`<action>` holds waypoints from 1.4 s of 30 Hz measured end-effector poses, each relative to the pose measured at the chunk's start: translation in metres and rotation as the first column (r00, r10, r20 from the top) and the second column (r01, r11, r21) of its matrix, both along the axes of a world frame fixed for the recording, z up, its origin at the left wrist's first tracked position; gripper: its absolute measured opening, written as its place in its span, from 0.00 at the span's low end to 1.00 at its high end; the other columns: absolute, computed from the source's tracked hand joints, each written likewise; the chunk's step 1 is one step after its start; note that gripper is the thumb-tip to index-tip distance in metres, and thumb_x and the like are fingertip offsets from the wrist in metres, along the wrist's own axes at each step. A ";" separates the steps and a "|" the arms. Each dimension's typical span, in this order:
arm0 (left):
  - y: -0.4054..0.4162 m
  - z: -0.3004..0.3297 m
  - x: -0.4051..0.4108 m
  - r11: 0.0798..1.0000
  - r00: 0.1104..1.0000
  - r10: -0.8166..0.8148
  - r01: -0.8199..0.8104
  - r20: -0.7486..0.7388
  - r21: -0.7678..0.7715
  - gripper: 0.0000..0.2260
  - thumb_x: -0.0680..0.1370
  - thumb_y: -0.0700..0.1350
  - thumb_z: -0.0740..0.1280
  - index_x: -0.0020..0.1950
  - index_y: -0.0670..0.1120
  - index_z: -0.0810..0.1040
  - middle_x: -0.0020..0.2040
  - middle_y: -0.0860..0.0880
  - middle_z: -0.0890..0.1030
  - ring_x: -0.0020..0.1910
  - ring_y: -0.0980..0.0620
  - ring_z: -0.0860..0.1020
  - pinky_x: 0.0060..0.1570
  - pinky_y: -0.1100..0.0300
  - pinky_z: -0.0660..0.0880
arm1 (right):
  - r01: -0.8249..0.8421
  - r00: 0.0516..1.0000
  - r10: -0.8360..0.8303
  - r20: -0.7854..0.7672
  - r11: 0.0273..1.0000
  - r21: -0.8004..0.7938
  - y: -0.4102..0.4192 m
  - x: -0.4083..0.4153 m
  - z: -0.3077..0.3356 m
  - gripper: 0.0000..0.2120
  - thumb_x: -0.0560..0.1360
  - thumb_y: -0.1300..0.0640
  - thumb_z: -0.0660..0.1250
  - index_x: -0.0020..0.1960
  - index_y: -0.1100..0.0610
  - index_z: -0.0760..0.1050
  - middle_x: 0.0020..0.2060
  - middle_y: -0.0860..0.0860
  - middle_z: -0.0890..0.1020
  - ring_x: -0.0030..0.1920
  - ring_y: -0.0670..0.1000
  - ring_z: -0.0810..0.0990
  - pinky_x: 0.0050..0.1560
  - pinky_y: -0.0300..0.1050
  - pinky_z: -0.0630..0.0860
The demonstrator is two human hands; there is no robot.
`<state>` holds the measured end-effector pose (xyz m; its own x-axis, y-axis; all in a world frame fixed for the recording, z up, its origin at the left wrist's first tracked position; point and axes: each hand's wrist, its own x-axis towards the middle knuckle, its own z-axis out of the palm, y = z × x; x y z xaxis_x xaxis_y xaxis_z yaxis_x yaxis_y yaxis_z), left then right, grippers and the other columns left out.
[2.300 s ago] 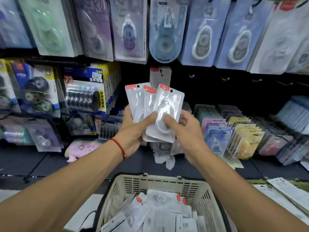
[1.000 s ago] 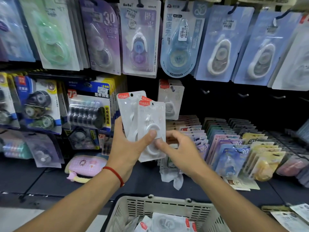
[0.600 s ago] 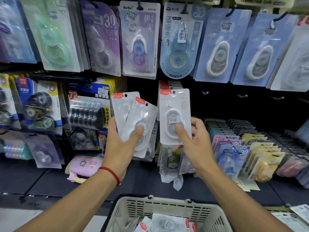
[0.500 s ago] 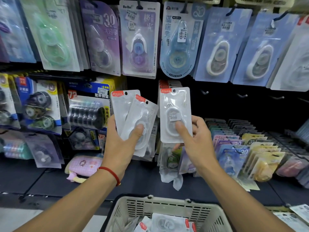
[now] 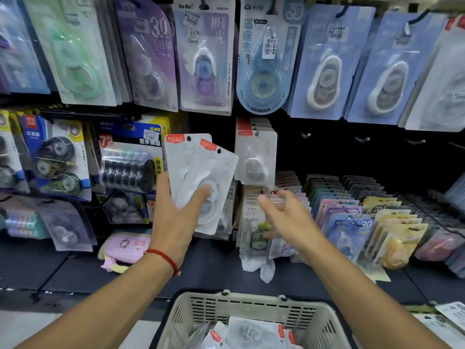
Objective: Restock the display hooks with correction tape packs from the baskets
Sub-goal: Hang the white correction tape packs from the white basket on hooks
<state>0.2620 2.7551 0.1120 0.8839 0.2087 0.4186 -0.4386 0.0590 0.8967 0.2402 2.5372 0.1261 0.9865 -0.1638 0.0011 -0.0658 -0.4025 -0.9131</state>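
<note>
Two packs in hand – one hook half stocked

Your left hand [image 5: 176,217] gripped two white correction tape packs [image 5: 201,177], thumb across the front; your right hand [image 5: 286,217] hung empty, fingers loose, below the packs on the hook [image 5: 255,157]. More lay in the basket [image 5: 251,313]. Better to pinch each pack low – hole aligned with the prong.

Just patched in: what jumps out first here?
The left hand grips two white blister packs with red tabs, fanned out at centre. Right of them an identical white pack hangs on a hook, with the empty right hand below it. A beige plastic basket sits at bottom.
</note>
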 end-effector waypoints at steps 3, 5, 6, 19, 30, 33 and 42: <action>-0.008 -0.004 0.000 0.995 0.993 -0.101 0.100 -0.067 -0.018 0.20 0.71 0.57 0.78 0.59 0.65 0.75 0.57 0.61 0.84 0.56 0.60 0.83 0.48 0.66 0.80 | -0.148 0.985 0.148 0.084 0.989 0.000 0.007 -0.004 -0.002 0.12 0.81 0.42 0.68 0.61 0.45 0.79 0.58 0.44 0.84 0.54 0.47 0.86 0.58 0.56 0.84; -0.016 -0.006 -0.002 0.986 0.982 -0.167 0.169 -0.092 0.005 0.19 0.71 0.60 0.78 0.58 0.67 0.74 0.58 0.62 0.83 0.57 0.61 0.83 0.49 0.64 0.81 | -0.228 0.966 0.219 0.140 0.973 0.046 0.017 -0.006 -0.004 0.10 0.80 0.45 0.71 0.59 0.47 0.82 0.53 0.43 0.87 0.55 0.45 0.85 0.58 0.54 0.83; -0.019 -0.006 -0.004 0.980 0.975 -0.200 0.201 -0.102 0.004 0.19 0.71 0.62 0.78 0.58 0.68 0.74 0.59 0.62 0.83 0.58 0.61 0.83 0.50 0.63 0.81 | -0.233 0.962 0.220 0.161 0.970 0.067 0.021 -0.007 -0.005 0.10 0.80 0.47 0.73 0.58 0.49 0.82 0.51 0.43 0.87 0.53 0.45 0.85 0.57 0.53 0.84; -0.014 -0.006 -0.001 0.978 0.970 -0.191 0.175 -0.153 -0.114 0.17 0.75 0.46 0.71 0.57 0.66 0.76 0.56 0.59 0.84 0.50 0.52 0.86 0.36 0.50 0.84 | -0.106 0.883 -0.046 0.467 0.950 0.295 0.008 0.007 0.009 0.11 0.83 0.54 0.70 0.65 0.48 0.78 0.54 0.42 0.88 0.55 0.42 0.86 0.50 0.32 0.78; -0.011 0.002 -0.003 0.980 0.978 -0.185 0.176 -0.095 -0.093 0.21 0.77 0.39 0.68 0.60 0.64 0.75 0.57 0.59 0.84 0.53 0.50 0.86 0.37 0.47 0.85 | 0.206 0.935 -0.139 0.326 0.962 -0.182 0.008 0.012 0.004 0.29 0.81 0.39 0.66 0.77 0.51 0.68 0.66 0.46 0.79 0.66 0.50 0.79 0.60 0.43 0.79; -0.015 0.000 -0.005 0.963 0.955 -0.265 0.256 -0.134 -0.082 0.21 0.81 0.37 0.70 0.64 0.60 0.72 0.59 0.53 0.85 0.55 0.47 0.86 0.41 0.44 0.85 | 0.144 0.950 -0.051 0.307 0.946 -0.289 0.011 0.009 -0.001 0.24 0.83 0.41 0.64 0.75 0.50 0.72 0.67 0.47 0.76 0.68 0.49 0.76 0.68 0.53 0.74; -0.030 0.002 -0.011 0.926 0.914 -0.364 0.375 -0.179 0.032 0.27 0.81 0.32 0.68 0.73 0.57 0.70 0.56 0.47 0.86 0.54 0.47 0.86 0.50 0.54 0.84 | 0.004 0.929 -0.070 0.365 0.984 0.178 0.024 0.005 -0.006 0.10 0.81 0.50 0.72 0.60 0.50 0.76 0.52 0.46 0.86 0.52 0.46 0.86 0.53 0.58 0.84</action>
<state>0.2515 2.7251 0.1135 0.9508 -0.1690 0.2598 -0.2403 0.1276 0.9623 0.2457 2.5614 0.1202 0.9149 -0.2303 0.3316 0.2761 -0.2422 -0.9301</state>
